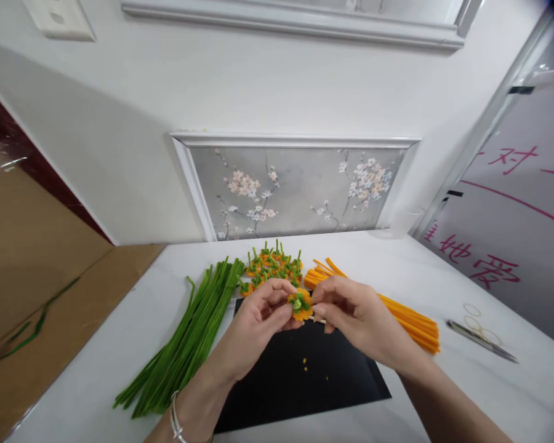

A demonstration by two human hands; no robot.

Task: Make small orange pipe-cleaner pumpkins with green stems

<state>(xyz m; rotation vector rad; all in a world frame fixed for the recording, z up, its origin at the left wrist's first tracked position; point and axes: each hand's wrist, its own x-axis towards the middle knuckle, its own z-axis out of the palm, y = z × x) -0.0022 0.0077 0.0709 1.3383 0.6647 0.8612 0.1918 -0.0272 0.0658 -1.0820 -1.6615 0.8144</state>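
Between my two hands, above a black mat (300, 375), is a small orange pipe-cleaner flower (303, 306) with a green centre piece facing me. My left hand (270, 311) pinches its left edge between thumb and fingers. From the other side, my right hand (344, 307) has its thumb and fingertips closed on the flower's right edge. A thin pale stick-like end shows under the right fingers; what it belongs to is hidden. Just behind my hands stand several similar orange-and-green pieces (272, 266) with short green stems pointing up.
A bundle of green pipe cleaners (189, 344) lies left of the mat. Orange pipe cleaners (410, 320) lie to the right, partly behind my right arm. Farther right are tweezers (482, 340) and thin rubber bands (473, 323). Tiny orange scraps (305, 364) dot the mat. Cardboard (41, 295) borders the left.
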